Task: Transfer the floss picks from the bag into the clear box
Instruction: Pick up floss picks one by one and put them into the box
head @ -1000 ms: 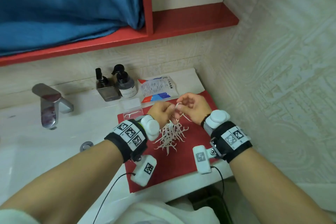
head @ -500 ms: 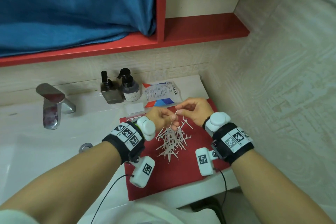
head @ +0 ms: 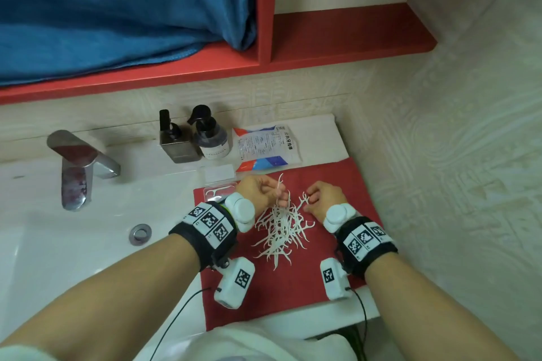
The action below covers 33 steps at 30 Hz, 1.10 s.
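Left hand pinches one floss pick at frame centre; right hand curled, apparently gripping another over the pile.

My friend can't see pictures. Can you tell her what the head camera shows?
Two hands work over a pile of white floss picks on a red mat beside a sink: the left hand holds one pick, the right hand pinches another. The clear box sits behind the left hand, the bag farther back by two pump bottles.

Dim, greenish indoor light, soft shadows, slight overall blur, wide-angle bending at edges.
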Available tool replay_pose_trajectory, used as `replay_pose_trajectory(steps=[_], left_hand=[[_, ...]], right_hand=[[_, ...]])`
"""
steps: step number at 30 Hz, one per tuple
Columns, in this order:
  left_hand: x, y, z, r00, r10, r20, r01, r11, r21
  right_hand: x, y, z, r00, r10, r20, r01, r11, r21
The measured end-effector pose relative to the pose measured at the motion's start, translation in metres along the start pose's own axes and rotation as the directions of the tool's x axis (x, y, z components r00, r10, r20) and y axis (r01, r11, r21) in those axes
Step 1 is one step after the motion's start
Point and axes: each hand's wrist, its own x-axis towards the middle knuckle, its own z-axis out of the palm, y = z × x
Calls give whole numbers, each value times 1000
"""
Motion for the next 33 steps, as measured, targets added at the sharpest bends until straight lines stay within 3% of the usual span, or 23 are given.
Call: replay_pose_trajectory(steps=[8,14,17,23,27,33], left_hand=[[17,-16,8,991,-119,-62,122,992,38],[26,-29,16,950,-244,-197,237,970,-60],[29,-37,19,940,-246,-236,256,967,13],[25,-42,21,938,-258,-232,278,959,58],[21,-43,22,940,-242,-242,280,950,137],[14,-46,19,984,-165,-68,167,986,13]], right_hand=[[21,8,6,1000,-1,-12,1,999,33],[18,-14,11,990,-139,22,135,983,127],[16,-26,14,982,-188,33,180,969,169],[8,-31,24,990,-139,-38,143,972,184],[1,-30,25,995,-100,-18,100,947,307],[-11,-30,20,995,-104,-9,96,879,466]])
